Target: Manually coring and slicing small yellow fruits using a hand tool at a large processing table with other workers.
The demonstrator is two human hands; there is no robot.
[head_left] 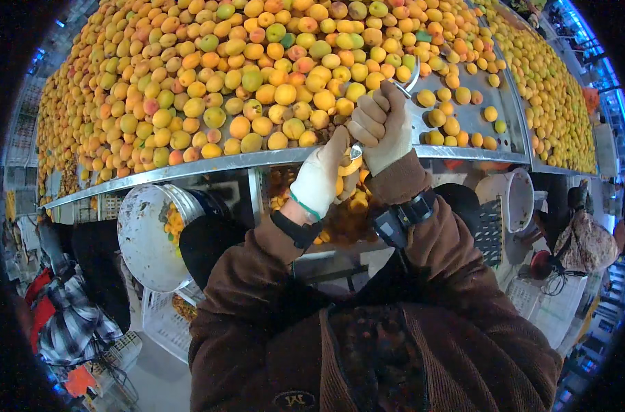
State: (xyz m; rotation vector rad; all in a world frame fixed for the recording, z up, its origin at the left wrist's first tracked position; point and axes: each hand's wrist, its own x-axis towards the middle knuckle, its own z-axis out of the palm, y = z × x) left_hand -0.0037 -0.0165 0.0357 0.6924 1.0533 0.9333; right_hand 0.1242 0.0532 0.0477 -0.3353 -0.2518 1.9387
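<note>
My right hand (pixel 381 127), in a soiled pale glove, is closed around a tool with a curved, pointed metal blade (pixel 413 75) sticking out past the thumb side. A small shiny metal end (pixel 355 152) shows below that fist, beside the left hand's fingers. My left hand (pixel 320 175), in a white glove, is closed right next to it at the table's front edge. Its fingers hold what looks like an apricot (pixel 350 167), mostly hidden. Many yellow-orange apricots (pixel 251 79), some greenish, lie piled on the metal table (pixel 209 165) just beyond both hands.
Below my hands is a container of orange fruit pieces (pixel 357 204). A dirty white bucket (pixel 144 240) stands at left above a white crate (pixel 162 319); another white bucket (pixel 518 199) is at right. A person in a checked sleeve (pixel 68 319) sits at far left.
</note>
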